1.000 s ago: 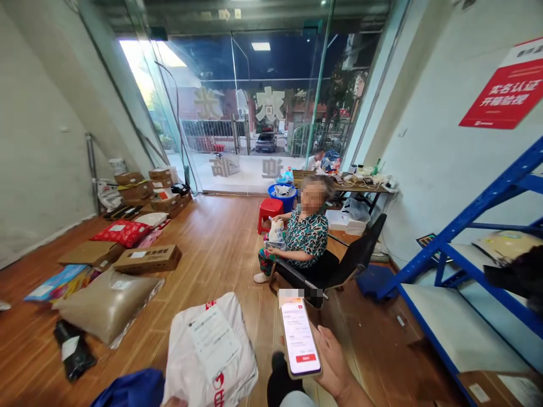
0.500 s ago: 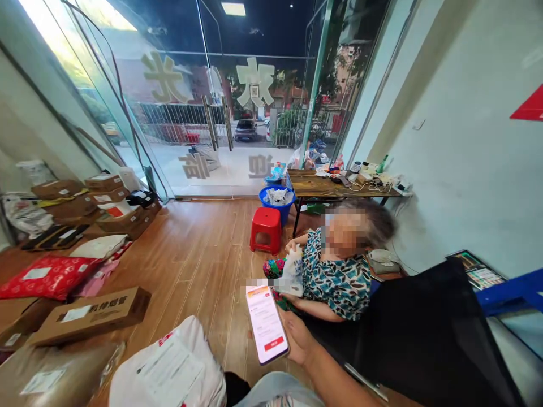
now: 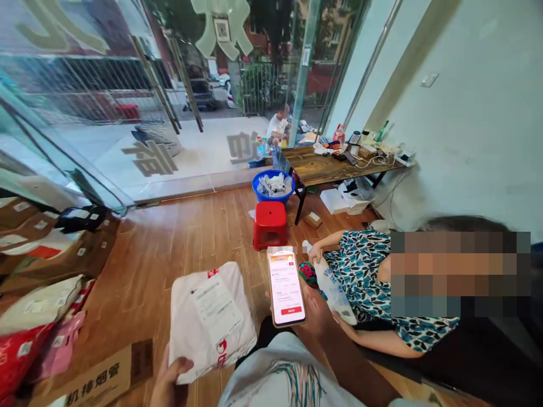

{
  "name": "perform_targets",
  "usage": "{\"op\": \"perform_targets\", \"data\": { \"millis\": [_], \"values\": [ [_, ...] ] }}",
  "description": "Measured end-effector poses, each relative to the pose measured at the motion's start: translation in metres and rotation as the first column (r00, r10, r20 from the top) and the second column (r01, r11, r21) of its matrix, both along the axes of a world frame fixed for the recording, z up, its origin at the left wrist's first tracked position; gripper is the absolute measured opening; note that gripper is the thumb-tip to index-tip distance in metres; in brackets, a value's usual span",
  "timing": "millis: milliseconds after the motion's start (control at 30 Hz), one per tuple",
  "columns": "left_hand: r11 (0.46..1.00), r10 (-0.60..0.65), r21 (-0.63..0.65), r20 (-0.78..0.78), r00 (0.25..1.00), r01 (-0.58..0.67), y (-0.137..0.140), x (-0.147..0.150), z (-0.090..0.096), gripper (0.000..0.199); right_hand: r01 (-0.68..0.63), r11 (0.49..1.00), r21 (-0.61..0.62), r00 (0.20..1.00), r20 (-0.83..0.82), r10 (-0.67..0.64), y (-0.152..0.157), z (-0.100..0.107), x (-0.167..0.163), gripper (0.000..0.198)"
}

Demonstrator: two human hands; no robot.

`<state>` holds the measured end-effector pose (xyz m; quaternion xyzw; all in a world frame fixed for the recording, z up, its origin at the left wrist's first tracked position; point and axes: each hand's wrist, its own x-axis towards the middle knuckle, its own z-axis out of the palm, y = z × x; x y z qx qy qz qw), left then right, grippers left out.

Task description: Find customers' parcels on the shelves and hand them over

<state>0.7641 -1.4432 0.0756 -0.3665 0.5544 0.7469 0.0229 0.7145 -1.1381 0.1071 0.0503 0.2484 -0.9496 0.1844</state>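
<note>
My left hand (image 3: 172, 376) grips the lower left corner of a white plastic parcel (image 3: 186, 299), its thumb on top. A printed shipping label (image 3: 217, 308) and red markings show on the parcel's face. In my right hand (image 3: 316, 311) is a smartphone (image 3: 287, 291), upright with its lit screen towards me, showing lines of text and a red button at the bottom. To the right, close to my right forearm, a seated person in a patterned blouse (image 3: 356, 265) holds a white plastic bag (image 3: 335, 288) in both hands.
A red stool (image 3: 270, 223) and a blue basin (image 3: 258, 189) of plastic bags stand ahead, beside a cluttered wooden table (image 3: 314, 169). Several parcels and a long cardboard box (image 3: 106, 379) lie at left. Glass doors (image 3: 212, 85) close off the front; another person (image 3: 278, 127) sits beyond them.
My view has tilted down and closer. My left hand has come into view gripping the white parcel, which now sits higher. The phone stays in my right hand. The seated person appears further right.
</note>
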Motion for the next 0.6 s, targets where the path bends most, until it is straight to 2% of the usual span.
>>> {"op": "perform_targets", "data": {
  "millis": [100, 167, 267, 467, 600],
  "values": [
    [0.981, -0.152, 0.119, -0.022, 0.988, 0.154, 0.001, -0.104, 0.005, 0.071, 0.139, 0.985, 0.098, 0.990, 0.005, -0.140, -0.008, 0.008, -0.057, 0.071],
    [0.964, -0.217, 0.152, -0.025, 0.976, 0.219, 0.015, -0.164, 0.009, 0.072, 0.218, 0.966, 0.141, 0.976, -0.017, -0.218, -0.004, 0.011, -0.094, 0.074],
    [0.937, -0.309, 0.149, -0.071, 0.948, 0.317, 0.046, -0.239, 0.016, 0.074, 0.299, 0.940, 0.166, 0.954, -0.074, -0.290, 0.012, 0.012, -0.146, 0.078],
    [0.871, -0.449, 0.141, -0.156, 0.880, 0.470, 0.107, -0.349, 0.029, 0.080, 0.390, 0.898, 0.204, 0.920, -0.128, -0.370, 0.054, 0.008, -0.228, 0.067],
    [0.838, -0.499, 0.145, -0.184, 0.847, 0.526, 0.141, -0.412, 0.034, 0.081, 0.462, 0.859, 0.220, 0.887, -0.094, -0.453, 0.078, 0.016, -0.267, 0.070]
  ]
}}
